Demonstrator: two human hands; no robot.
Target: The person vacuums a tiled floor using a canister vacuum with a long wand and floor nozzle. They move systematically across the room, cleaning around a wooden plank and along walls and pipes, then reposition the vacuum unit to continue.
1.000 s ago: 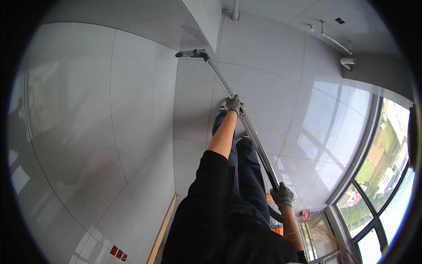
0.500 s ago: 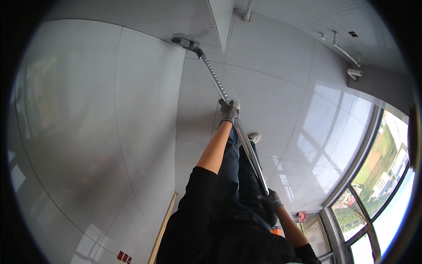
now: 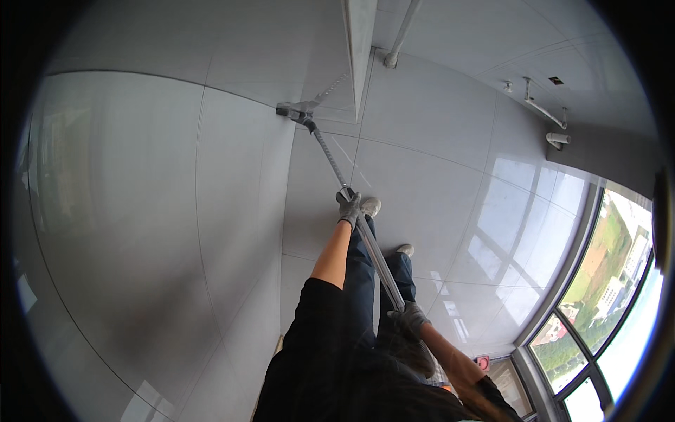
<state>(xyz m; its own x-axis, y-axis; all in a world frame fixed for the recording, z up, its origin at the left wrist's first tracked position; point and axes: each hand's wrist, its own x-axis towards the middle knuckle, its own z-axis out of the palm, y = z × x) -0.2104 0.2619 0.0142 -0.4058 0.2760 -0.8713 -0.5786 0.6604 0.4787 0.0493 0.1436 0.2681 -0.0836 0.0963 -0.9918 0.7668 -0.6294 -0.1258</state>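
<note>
A long silver vacuum wand point(image 3: 378, 261) with a row of notches along its upper part runs diagonally in front of me. My left hand point(image 3: 349, 207), in a grey work glove, is closed around the middle of the tube. The lower end is in the grip of my right hand point(image 3: 409, 320), gloved the same way, near my thigh; a ribbed dark part hangs just below it. At the far end, the black floor head point(image 3: 297, 112) sits at the meeting of the left grey panel and the far glossy panel, where its reflection shows. Whether it touches the surface I cannot tell.
Large grey tiles form the left wall point(image 3: 140, 211) and the floor point(image 3: 415, 183). A projecting panel edge point(image 3: 358, 56) and a white pipe point(image 3: 404, 35) stand ahead. White pipework point(image 3: 545, 111) runs along the far right, with a large window point(image 3: 605, 274) below it. My shoes point(image 3: 371, 206) are on the floor.
My left foot has stepped forward into view. The wand head, both hands and the room's far end sit lower or farther left in view, partly as my view tilts. Both grips stay closed.
</note>
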